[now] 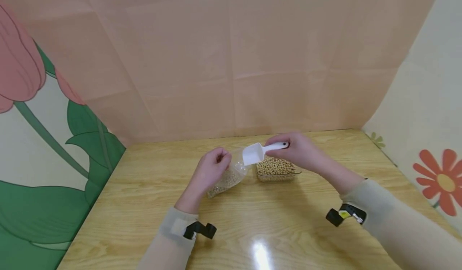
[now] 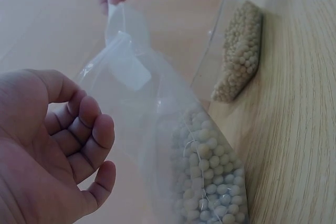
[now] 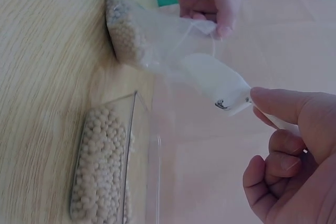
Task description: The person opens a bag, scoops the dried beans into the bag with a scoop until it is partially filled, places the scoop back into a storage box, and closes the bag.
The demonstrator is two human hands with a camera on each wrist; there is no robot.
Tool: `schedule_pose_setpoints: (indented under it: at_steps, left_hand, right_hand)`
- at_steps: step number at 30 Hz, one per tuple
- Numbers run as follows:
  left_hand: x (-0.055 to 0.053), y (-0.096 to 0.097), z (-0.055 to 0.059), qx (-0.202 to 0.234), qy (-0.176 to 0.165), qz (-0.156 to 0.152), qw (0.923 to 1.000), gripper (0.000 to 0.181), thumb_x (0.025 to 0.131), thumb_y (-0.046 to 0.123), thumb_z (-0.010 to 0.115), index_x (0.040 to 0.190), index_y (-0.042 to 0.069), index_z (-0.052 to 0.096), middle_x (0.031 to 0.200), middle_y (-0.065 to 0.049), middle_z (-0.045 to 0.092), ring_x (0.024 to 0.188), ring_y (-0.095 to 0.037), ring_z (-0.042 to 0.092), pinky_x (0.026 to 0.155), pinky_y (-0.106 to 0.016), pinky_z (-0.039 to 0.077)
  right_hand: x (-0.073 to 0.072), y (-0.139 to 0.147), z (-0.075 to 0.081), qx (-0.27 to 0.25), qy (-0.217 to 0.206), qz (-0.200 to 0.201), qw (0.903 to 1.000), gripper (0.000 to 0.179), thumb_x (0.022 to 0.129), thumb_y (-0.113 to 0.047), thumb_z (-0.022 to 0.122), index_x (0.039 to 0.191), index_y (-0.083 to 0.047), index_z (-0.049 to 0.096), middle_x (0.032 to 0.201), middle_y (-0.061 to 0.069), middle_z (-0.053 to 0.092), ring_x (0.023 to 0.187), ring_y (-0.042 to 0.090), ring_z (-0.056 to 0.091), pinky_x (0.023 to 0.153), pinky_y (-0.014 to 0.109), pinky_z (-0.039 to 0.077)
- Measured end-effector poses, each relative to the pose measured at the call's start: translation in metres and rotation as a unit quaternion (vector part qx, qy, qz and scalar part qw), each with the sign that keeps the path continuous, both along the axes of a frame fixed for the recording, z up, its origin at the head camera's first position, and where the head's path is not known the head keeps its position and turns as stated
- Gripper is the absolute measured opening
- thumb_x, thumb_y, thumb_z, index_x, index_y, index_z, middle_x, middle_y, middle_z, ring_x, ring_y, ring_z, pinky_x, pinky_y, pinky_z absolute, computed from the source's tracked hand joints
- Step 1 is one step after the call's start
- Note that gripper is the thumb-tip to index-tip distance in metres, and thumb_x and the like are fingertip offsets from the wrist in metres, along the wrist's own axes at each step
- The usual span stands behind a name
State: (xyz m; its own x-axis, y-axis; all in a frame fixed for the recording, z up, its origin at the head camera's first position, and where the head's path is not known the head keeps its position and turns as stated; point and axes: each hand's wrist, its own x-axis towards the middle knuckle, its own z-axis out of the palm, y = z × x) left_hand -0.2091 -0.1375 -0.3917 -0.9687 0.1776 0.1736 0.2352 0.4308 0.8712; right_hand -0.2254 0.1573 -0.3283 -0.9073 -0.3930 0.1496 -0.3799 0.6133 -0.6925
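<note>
My left hand (image 1: 214, 166) pinches the top edge of a clear plastic bag (image 2: 152, 95), which stands on the table with soybeans (image 2: 210, 177) in its lower part. In my right hand (image 1: 296, 151) is the handle of a white scoop (image 1: 253, 154), gripped between thumb and fingers. The scoop's blade tilts down into the bag's mouth and shows through the film in the left wrist view. No beans show on the blade. Just beyond and right of the bag, a clear rectangular box (image 1: 277, 177) holds many more soybeans (image 3: 102, 166), below my right hand.
Everything stands on a light wood-grain table (image 1: 231, 230). A pinkish sheet (image 1: 231, 61) rises behind its far edge. Flower-printed panels (image 1: 438, 177) border the left and right sides. A small camera (image 1: 200, 230) is strapped to each wrist.
</note>
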Motion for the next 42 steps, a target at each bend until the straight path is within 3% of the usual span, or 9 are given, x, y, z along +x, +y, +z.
schedule_pose_setpoints:
  at_steps: [10,17,33,42]
  left_hand:
    - [0.001,0.0,0.001,0.01,-0.002,-0.005,0.9999,0.027,0.114,0.025,0.06,0.095,0.007,0.068,0.083,-0.007,0.063,0.07,-0.019,0.053,0.067,-0.036,0.046]
    - [0.0,0.0,0.0,0.005,-0.002,-0.004,1.0,0.027,0.114,0.025,0.06,0.094,0.009,0.067,0.082,-0.004,0.062,0.07,-0.018,0.052,0.066,-0.034,0.045]
    - [-0.001,0.001,0.002,-0.004,0.003,0.0,1.0,0.025,0.115,0.025,0.06,0.097,0.009,0.068,0.083,-0.003,0.063,0.071,-0.02,0.054,0.067,-0.036,0.047]
    - [0.0,0.0,0.003,-0.002,0.0,0.0,1.0,0.026,0.115,0.025,0.06,0.099,0.007,0.069,0.084,-0.003,0.063,0.072,-0.021,0.054,0.068,-0.038,0.046]
  right_hand:
    - [0.004,0.039,0.002,-0.009,-0.034,-0.048,0.9982,0.037,0.099,-0.035,0.086,0.127,-0.011,0.082,0.123,0.012,0.078,0.094,0.022,0.07,0.075,0.035,0.057]
    - [0.002,0.066,0.001,0.028,-0.026,-0.075,0.9965,0.038,0.1,-0.039,0.085,0.127,-0.013,0.083,0.124,0.013,0.077,0.094,0.023,0.068,0.074,0.035,0.056]
    - [-0.01,0.097,0.008,0.114,0.005,-0.066,0.9913,0.036,0.1,-0.037,0.085,0.124,-0.011,0.083,0.127,0.018,0.078,0.094,0.024,0.068,0.073,0.039,0.053]
    - [-0.019,0.095,0.009,0.156,0.011,-0.044,0.9867,0.034,0.1,-0.032,0.085,0.124,-0.008,0.083,0.126,0.018,0.078,0.074,0.019,0.061,0.066,0.038,0.048]
